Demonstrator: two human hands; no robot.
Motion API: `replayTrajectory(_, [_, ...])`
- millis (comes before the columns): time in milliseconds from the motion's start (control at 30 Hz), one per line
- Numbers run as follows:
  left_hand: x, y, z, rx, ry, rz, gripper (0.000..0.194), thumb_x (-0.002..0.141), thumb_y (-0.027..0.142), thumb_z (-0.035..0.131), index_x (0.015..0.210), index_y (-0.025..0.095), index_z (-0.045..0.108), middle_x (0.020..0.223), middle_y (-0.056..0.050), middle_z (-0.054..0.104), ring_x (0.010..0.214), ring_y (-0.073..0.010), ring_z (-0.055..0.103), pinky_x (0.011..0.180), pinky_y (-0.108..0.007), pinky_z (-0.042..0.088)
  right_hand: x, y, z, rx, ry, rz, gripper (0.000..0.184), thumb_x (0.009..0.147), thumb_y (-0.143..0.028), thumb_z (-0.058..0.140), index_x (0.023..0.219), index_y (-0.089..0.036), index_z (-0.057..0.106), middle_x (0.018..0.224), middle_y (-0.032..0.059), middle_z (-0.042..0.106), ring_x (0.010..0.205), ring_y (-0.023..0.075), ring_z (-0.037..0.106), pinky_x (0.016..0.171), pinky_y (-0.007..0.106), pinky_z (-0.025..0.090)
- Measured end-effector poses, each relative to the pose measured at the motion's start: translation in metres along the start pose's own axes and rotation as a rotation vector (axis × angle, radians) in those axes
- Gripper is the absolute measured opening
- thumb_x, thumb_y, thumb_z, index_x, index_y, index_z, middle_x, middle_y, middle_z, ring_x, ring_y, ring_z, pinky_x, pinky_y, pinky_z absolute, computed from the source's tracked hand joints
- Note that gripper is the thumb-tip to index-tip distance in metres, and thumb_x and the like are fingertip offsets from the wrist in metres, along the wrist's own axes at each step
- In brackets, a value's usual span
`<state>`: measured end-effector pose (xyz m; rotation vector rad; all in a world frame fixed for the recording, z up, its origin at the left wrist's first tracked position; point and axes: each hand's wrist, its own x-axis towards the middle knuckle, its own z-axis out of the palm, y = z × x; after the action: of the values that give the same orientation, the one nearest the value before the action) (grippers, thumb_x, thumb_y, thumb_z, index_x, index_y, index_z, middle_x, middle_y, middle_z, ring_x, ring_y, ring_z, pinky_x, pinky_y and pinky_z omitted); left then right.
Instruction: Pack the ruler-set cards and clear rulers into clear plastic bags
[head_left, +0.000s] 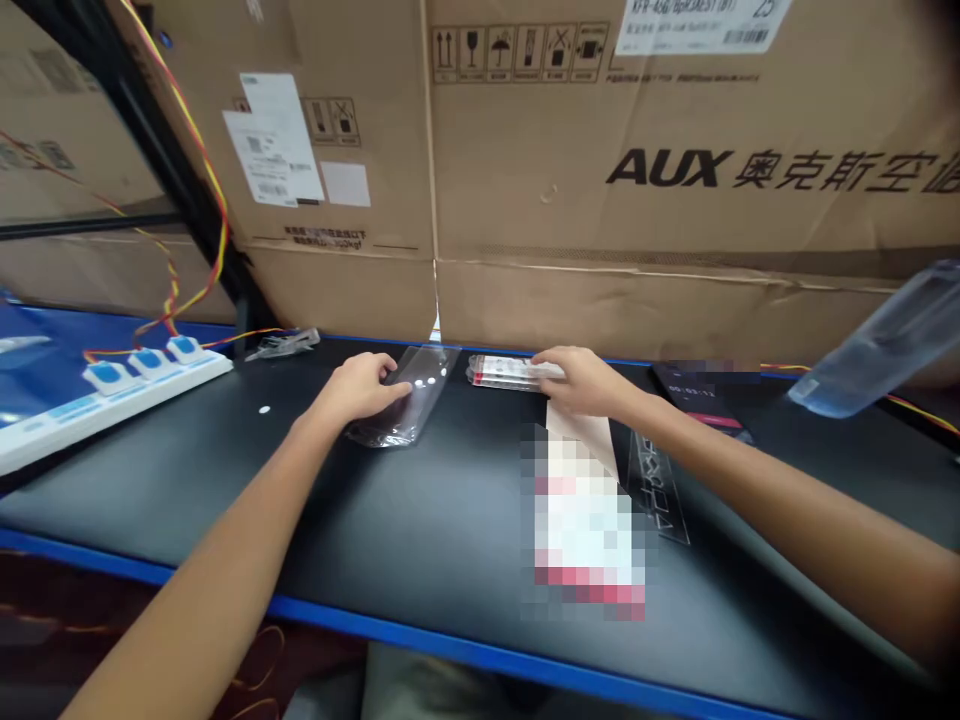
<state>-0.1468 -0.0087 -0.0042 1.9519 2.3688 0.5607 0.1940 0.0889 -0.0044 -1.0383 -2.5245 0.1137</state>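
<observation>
Left hand (360,388): palm down near 11 o'clock from the middle of the bench, fingers curved over the edge of a clear plastic bag (405,405).
Left grip: not a tight fist; the fingers touch the bag, but I cannot tell whether they are grasping it.
Right hand (583,382): palm down near 12 o'clock, fingertips on the end of a plastic-wrapped red-and-white pack (502,372).
Right grip: partly curled, not clenched; I cannot tell whether it is grasping the pack.
Bag position: lying flat and angled on the black work surface (450,520), with 3 white dots near its far end.
Pack position: lying flat at the far edge of the surface, just right of the bag.
Near the right hand: a tan paper strip (577,430) runs toward 6 o'clock into a blurred white-and-red printed sheet (585,525).
Right side: a dark tablet (697,395) lies at 2 o'clock, and a blue-tinted plastic bottle (874,340) is tilted at 3 o'clock.
Left side: a white power strip (112,400) with 3 blue switches sits at 9 o'clock, with red-and-yellow wires (210,210) rising behind it.
Behind: AUX cardboard boxes (637,170) stand along the far edge.
</observation>
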Motion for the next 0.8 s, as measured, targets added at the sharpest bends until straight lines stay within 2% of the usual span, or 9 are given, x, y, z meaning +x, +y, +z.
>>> replayTrajectory(133, [0.001, -0.002, 0.003, -0.011, 0.086, 0.038, 0.054, 0.076, 0.051, 0.065, 0.118, 0.017, 0.069, 0.119, -0.014, 0.064, 0.115, -0.0355, 0.061, 0.102, -0.045, 0.047, 0.005, -0.006, 0.005, -0.094, -0.017, 0.018, 0.028, 0.082, -0.018, 0.058, 0.103, -0.023, 0.075, 0.11, 0.008, 0.078, 0.099, 0.0299, 0.071, 0.079, 0.034, 0.05])
replayTrajectory(300, [-0.006, 0.015, -0.003, -0.111, 0.215, 0.109, 0.047, 0.081, 0.043, 0.064, 0.119, 0.015, 0.067, 0.121, -0.013, 0.059, 0.12, -0.0316, 0.057, 0.108, -0.043, 0.044, -0.004, -0.015, -0.004, -0.182, 0.07, 0.0, 0.023, 0.084, -0.015, 0.055, 0.097, -0.023, 0.072, 0.099, 0.0071, 0.078, 0.088, 0.0275, 0.07, 0.066, 0.031, 0.044])
replayTrajectory(367, [-0.012, 0.027, -0.007, -0.151, 0.266, 0.147, 0.042, 0.082, 0.039, 0.063, 0.117, 0.016, 0.067, 0.122, -0.012, 0.059, 0.12, -0.0293, 0.056, 0.108, -0.041, 0.044, -0.006, -0.016, -0.012, -0.2, 0.13, -0.028, 0.02, 0.086, -0.013, 0.053, 0.095, -0.021, 0.07, 0.096, 0.0079, 0.077, 0.086, 0.026, 0.069, 0.067, 0.032, 0.044])
replayTrajectory(467, [-0.024, 0.048, -0.014, -0.263, 0.335, 0.213, 0.031, 0.087, 0.037, 0.061, 0.111, 0.018, 0.068, 0.12, -0.009, 0.061, 0.112, -0.0247, 0.06, 0.102, -0.035, 0.048, -0.014, -0.024, -0.029, -0.214, 0.212, -0.111, 0.017, 0.092, -0.015, 0.05, 0.092, -0.02, 0.066, 0.097, 0.0087, 0.074, 0.092, 0.0251, 0.066, 0.079, 0.035, 0.046])
replayTrajectory(533, [-0.033, 0.062, -0.016, -0.477, 0.323, 0.258, 0.024, 0.088, 0.038, 0.062, 0.1, 0.019, 0.07, 0.112, -0.007, 0.066, 0.102, -0.0228, 0.064, 0.092, -0.032, 0.051, -0.027, -0.037, -0.04, -0.201, 0.287, -0.209, 0.017, 0.096, -0.015, 0.048, 0.091, -0.022, 0.063, 0.098, 0.0077, 0.073, 0.094, 0.0236, 0.065, 0.084, 0.037, 0.047])
replayTrajectory(600, [-0.04, 0.074, -0.015, -0.759, 0.207, 0.249, 0.026, 0.091, 0.043, 0.062, 0.095, 0.018, 0.068, 0.103, -0.007, 0.07, 0.098, -0.0225, 0.066, 0.086, -0.031, 0.052, -0.044, -0.052, -0.049, -0.146, 0.438, -0.425, 0.015, 0.095, -0.012, 0.052, 0.09, -0.023, 0.061, 0.096, 0.0061, 0.074, 0.088, 0.022, 0.065, 0.082, 0.038, 0.049])
replayTrajectory(633, [-0.044, 0.078, -0.014, -0.9, 0.105, 0.221, 0.03, 0.092, 0.046, 0.061, 0.096, 0.018, 0.068, 0.102, -0.007, 0.07, 0.098, -0.0228, 0.067, 0.082, -0.031, 0.053, -0.054, -0.059, -0.051, -0.129, 0.464, -0.507, 0.016, 0.093, -0.009, 0.056, 0.093, -0.024, 0.061, 0.096, 0.0052, 0.074, 0.087, 0.0213, 0.066, 0.083, 0.038, 0.05])
replayTrajectory(700, [-0.05, 0.085, -0.011, -1.135, -0.179, 0.14, 0.04, 0.093, 0.055, 0.06, 0.102, 0.017, 0.066, 0.107, -0.01, 0.07, 0.095, -0.0238, 0.069, 0.077, -0.032, 0.055, -0.073, -0.069, -0.051, -0.108, 0.497, -0.621, 0.023, 0.088, -0.003, 0.061, 0.097, -0.024, 0.062, 0.093, 0.0041, 0.073, 0.086, 0.0206, 0.066, 0.082, 0.038, 0.051])
replayTrajectory(800, [-0.06, 0.094, -0.006, -1.285, -0.626, 0.081, 0.048, 0.091, 0.058, 0.064, 0.117, 0.017, 0.062, 0.111, -0.014, 0.071, 0.084, -0.0229, 0.073, 0.071, -0.033, 0.056, -0.092, -0.072, -0.042, -0.075, 0.535, -0.689, 0.03, 0.084, 0.002, 0.063, 0.102, -0.022, 0.063, 0.093, 0.0045, 0.073, 0.083, 0.0188, 0.067, 0.079, 0.037, 0.053])
